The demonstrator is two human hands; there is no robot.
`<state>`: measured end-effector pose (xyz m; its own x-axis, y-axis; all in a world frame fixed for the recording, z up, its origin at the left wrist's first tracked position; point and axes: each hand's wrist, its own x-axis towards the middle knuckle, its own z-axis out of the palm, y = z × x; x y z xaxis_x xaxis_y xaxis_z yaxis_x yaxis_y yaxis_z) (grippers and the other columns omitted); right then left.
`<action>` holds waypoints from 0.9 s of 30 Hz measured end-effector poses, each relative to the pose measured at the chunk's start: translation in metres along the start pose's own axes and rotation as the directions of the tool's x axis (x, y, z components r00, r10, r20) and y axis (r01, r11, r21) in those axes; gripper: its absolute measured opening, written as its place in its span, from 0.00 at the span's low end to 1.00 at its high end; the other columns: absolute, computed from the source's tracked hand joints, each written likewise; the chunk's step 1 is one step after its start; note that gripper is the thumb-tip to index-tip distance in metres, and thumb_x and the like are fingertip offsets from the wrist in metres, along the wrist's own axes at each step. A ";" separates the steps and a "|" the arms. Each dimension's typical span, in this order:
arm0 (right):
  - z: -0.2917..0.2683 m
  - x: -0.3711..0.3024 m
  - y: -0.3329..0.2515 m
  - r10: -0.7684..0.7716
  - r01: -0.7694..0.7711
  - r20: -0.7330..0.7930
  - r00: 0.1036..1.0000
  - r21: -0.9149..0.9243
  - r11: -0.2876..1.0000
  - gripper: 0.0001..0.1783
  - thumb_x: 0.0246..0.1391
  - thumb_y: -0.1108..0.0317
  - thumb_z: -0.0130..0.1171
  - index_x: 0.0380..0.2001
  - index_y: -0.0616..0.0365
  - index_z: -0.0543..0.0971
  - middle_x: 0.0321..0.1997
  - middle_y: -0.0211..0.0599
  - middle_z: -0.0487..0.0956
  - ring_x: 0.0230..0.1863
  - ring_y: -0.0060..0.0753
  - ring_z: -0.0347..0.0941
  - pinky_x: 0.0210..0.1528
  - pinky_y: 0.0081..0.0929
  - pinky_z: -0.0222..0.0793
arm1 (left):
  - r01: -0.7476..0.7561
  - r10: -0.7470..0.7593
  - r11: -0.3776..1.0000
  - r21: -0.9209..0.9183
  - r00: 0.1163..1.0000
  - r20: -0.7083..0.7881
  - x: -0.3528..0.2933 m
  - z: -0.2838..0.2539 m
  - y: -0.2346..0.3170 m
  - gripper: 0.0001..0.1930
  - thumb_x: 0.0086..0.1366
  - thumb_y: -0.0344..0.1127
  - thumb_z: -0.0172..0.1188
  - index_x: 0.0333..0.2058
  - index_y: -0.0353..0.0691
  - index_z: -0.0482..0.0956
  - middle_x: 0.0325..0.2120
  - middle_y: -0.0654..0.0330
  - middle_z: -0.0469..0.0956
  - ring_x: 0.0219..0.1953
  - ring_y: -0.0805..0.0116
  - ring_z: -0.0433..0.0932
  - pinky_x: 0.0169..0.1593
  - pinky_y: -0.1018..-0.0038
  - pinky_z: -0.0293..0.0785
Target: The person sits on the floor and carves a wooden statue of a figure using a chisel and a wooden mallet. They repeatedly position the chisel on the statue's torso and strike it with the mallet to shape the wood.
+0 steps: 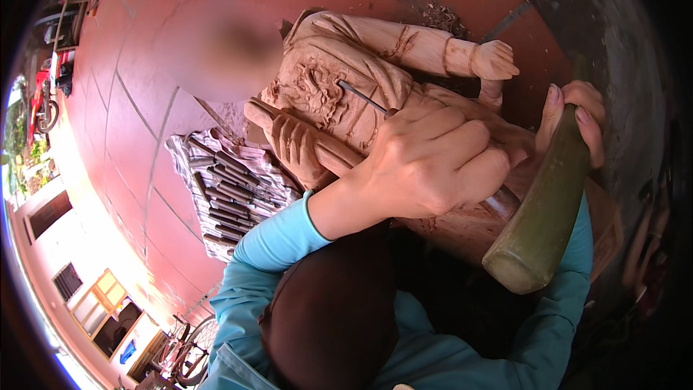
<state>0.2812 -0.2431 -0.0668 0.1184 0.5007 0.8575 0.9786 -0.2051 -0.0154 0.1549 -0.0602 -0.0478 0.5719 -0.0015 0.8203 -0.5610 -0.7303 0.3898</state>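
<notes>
A carved wooden figure (346,65) lies on its back in front of me, with robe folds and a raised chest relief. My left hand (433,159) is closed round a chisel (364,98), its thin metal blade reaching to the chest relief. The chisel's handle end shows below my fist. At the right, my right hand (574,115) grips the narrow upper end of a green club-shaped mallet (541,209), whose thick end hangs downward. The mallet's side is by the handle's end; whether they touch I cannot tell.
Several chisels (227,188) lie in a row on a striped cloth (184,155) at the left. Wood shavings (442,20) are heaped beyond the figure on the red tiled floor (144,65). A bicycle (195,354) stands at the lower left. The figure's head area is blurred.
</notes>
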 end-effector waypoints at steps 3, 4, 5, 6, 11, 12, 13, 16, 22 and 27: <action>0.009 -0.011 0.004 0.073 -0.070 -0.023 0.997 0.101 0.992 0.26 0.49 0.89 0.61 0.49 0.60 0.64 0.34 0.42 0.73 0.29 0.34 0.70 0.31 0.33 0.72 | 0.051 -0.054 0.998 0.043 0.995 0.081 0.008 -0.002 0.001 0.14 0.47 0.33 0.72 0.18 0.43 0.72 0.14 0.67 0.64 0.15 0.74 0.67 0.16 0.76 0.61; 0.011 -0.011 0.003 0.097 -0.094 -0.025 0.995 0.117 0.989 0.27 0.49 0.89 0.62 0.49 0.60 0.64 0.34 0.42 0.73 0.28 0.33 0.69 0.31 0.33 0.71 | 0.081 -0.088 0.994 0.069 0.990 0.107 0.007 -0.002 0.002 0.11 0.46 0.32 0.69 0.19 0.44 0.71 0.15 0.66 0.65 0.16 0.73 0.68 0.18 0.75 0.63; 0.010 -0.011 0.003 0.110 -0.109 0.002 0.994 0.116 0.987 0.27 0.49 0.89 0.61 0.49 0.60 0.64 0.34 0.42 0.73 0.28 0.32 0.69 0.31 0.32 0.71 | 0.109 -0.121 0.990 0.094 0.984 0.128 0.007 -0.002 0.003 0.09 0.45 0.32 0.65 0.20 0.45 0.71 0.16 0.65 0.65 0.18 0.72 0.70 0.20 0.75 0.66; 0.008 -0.010 0.003 0.122 -0.125 0.029 0.992 0.114 0.986 0.27 0.49 0.90 0.61 0.49 0.61 0.64 0.33 0.42 0.73 0.28 0.31 0.69 0.31 0.31 0.71 | 0.130 -0.145 0.986 0.105 0.978 0.148 0.009 -0.002 0.002 0.08 0.45 0.31 0.63 0.20 0.45 0.71 0.17 0.65 0.66 0.20 0.71 0.71 0.21 0.75 0.67; 0.011 -0.017 -0.001 0.316 -0.327 0.112 0.942 0.110 0.938 0.23 0.51 0.88 0.60 0.47 0.62 0.65 0.30 0.39 0.72 0.27 0.29 0.68 0.34 0.27 0.69 | 0.181 -0.205 0.972 0.149 0.964 0.167 0.017 0.008 -0.009 0.06 0.46 0.30 0.61 0.24 0.44 0.72 0.20 0.62 0.67 0.23 0.67 0.73 0.23 0.73 0.70; 0.009 -0.021 0.001 0.356 -0.373 0.152 0.922 0.098 0.923 0.17 0.55 0.85 0.58 0.45 0.62 0.67 0.28 0.37 0.71 0.28 0.29 0.68 0.38 0.27 0.69 | 0.180 -0.205 0.970 0.164 0.968 0.146 0.018 0.011 -0.011 0.07 0.46 0.30 0.60 0.24 0.44 0.72 0.21 0.62 0.68 0.23 0.67 0.73 0.24 0.72 0.70; 0.004 -0.020 0.001 0.405 -0.425 0.244 0.881 0.032 0.905 0.11 0.58 0.82 0.57 0.41 0.62 0.68 0.26 0.36 0.70 0.29 0.29 0.68 0.40 0.26 0.68 | 0.179 -0.203 0.970 0.162 0.968 0.149 0.018 0.012 -0.012 0.07 0.46 0.31 0.61 0.24 0.44 0.72 0.21 0.62 0.68 0.23 0.67 0.73 0.24 0.72 0.70; -0.011 0.026 -0.017 0.561 -0.478 0.560 0.610 -0.304 0.824 0.07 0.64 0.75 0.53 0.29 0.61 0.71 0.22 0.35 0.68 0.28 0.28 0.68 0.44 0.24 0.66 | 0.172 -0.198 0.969 0.178 0.971 0.137 0.019 0.012 -0.015 0.07 0.48 0.32 0.62 0.25 0.43 0.72 0.20 0.63 0.67 0.21 0.67 0.73 0.22 0.72 0.69; 0.000 0.017 -0.028 0.699 -0.647 0.310 0.644 -0.267 0.714 0.17 0.66 0.68 0.50 0.21 0.58 0.67 0.20 0.38 0.65 0.26 0.37 0.66 0.41 0.26 0.65 | -0.012 -0.008 0.965 0.261 0.997 0.073 0.017 0.005 0.002 0.10 0.45 0.34 0.63 0.20 0.44 0.69 0.15 0.66 0.61 0.16 0.73 0.68 0.17 0.77 0.63; 0.007 -0.005 -0.016 0.520 -0.472 0.295 0.802 -0.221 0.854 0.17 0.67 0.66 0.49 0.21 0.58 0.67 0.21 0.40 0.64 0.25 0.39 0.64 0.39 0.28 0.66 | 0.032 -0.044 0.992 0.125 0.995 0.093 0.010 0.006 0.003 0.09 0.39 0.33 0.58 0.18 0.45 0.66 0.15 0.67 0.58 0.16 0.74 0.66 0.18 0.77 0.63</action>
<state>0.2659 -0.2366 -0.0740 0.6530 0.5427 0.5282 0.7423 -0.5969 -0.3044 0.1624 -0.0668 -0.0413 0.6491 -0.0330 0.7600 -0.4632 -0.8096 0.3605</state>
